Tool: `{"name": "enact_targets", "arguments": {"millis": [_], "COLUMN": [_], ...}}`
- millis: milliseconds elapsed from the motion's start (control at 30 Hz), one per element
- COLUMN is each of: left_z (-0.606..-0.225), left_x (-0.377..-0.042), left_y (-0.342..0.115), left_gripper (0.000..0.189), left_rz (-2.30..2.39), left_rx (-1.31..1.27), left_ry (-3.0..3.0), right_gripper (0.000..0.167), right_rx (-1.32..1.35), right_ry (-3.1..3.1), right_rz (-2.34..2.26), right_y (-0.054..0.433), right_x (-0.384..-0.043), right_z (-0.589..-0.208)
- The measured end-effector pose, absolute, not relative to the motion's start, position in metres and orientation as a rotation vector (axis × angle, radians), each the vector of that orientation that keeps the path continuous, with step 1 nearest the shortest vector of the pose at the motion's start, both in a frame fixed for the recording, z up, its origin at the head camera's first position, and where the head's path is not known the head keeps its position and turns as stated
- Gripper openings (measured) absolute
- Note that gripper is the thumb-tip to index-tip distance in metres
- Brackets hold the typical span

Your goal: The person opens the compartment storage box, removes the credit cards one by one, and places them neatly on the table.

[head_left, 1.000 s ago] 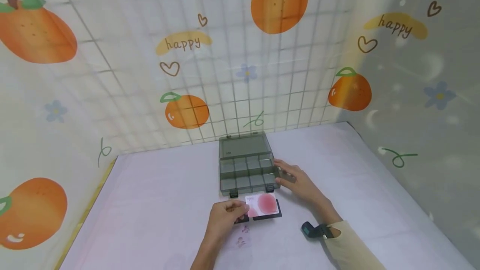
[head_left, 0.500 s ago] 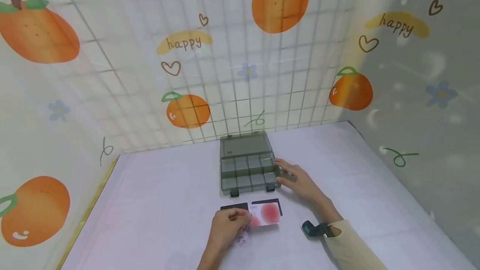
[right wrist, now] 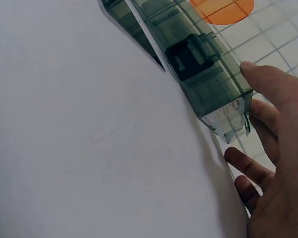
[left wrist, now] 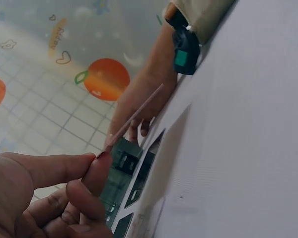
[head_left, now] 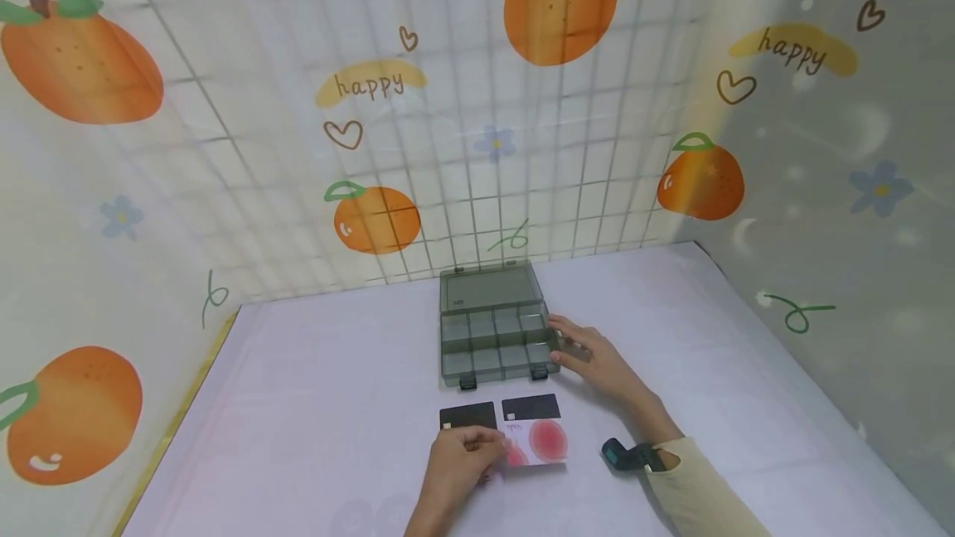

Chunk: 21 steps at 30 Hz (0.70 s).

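Observation:
My left hand (head_left: 462, 461) pinches a white card with pink round blotches (head_left: 548, 440) between thumb and fingers. In the left wrist view the card (left wrist: 139, 113) shows nearly edge-on, raised off the table with a shadow below. Two black cards lie side by side in front of the box: the right black card (head_left: 531, 407) in full, the left black card (head_left: 467, 415) partly behind my hand. The fingertips of my right hand (head_left: 603, 363) touch the right side of a translucent green compartment box (head_left: 472, 346). Its thumb (right wrist: 260, 74) lies at the top edge, the other fingers loosely bent.
The box's lid (head_left: 488, 287) is folded back toward the patterned curtain (head_left: 448, 106) behind. Two latches, such as the left latch (head_left: 467, 384), jut from its front. A dark wrist device (head_left: 622, 456) sits by my right sleeve. White cloth covers the table (head_left: 321, 404).
My left hand has brought the pink-and-white card toward me and slightly right, uncovering the black cards. It now covers most of the purple flower print seen before. My right hand stays at the box.

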State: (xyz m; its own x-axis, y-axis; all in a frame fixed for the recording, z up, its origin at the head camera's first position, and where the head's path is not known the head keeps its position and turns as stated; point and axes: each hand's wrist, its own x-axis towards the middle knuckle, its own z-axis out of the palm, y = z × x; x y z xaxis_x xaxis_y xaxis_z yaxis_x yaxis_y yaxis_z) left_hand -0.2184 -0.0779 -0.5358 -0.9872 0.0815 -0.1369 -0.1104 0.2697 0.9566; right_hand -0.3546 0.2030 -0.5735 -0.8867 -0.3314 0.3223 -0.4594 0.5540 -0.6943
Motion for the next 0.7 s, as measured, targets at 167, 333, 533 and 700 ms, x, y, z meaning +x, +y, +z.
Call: {"name": "enact_targets", "arguments": {"millis": [167, 333, 533, 700], "left_z": [-0.54, -0.542, -0.542, -0.541], "left_x": [-0.214, -0.212, -0.209, -0.206], "left_y": [-0.074, -0.071, -0.069, -0.065], "left_gripper": [0.004, 0.004, 0.01, 0.011], "left_rz": [1.741, 1.666, 1.589, 1.565], "left_rx": [0.0, -0.01, -0.02, -0.025], "left_ry": [2.479, 2.567, 2.661, 2.723], "right_gripper": [0.061, 0.061, 0.06, 0.061], "right_rx": [0.674, 0.669, 0.68, 0.677], "right_ry": [-2.636, -2.634, -2.625, -2.634], "right_rz": [1.244, 1.257, 1.252, 1.252], "right_y": [0.203, 0.203, 0.203, 0.203], "right_x": [-0.355, -0.354, -0.354, -0.354], "right_z": [-0.573, -0.571, -0.571, -0.572]}}
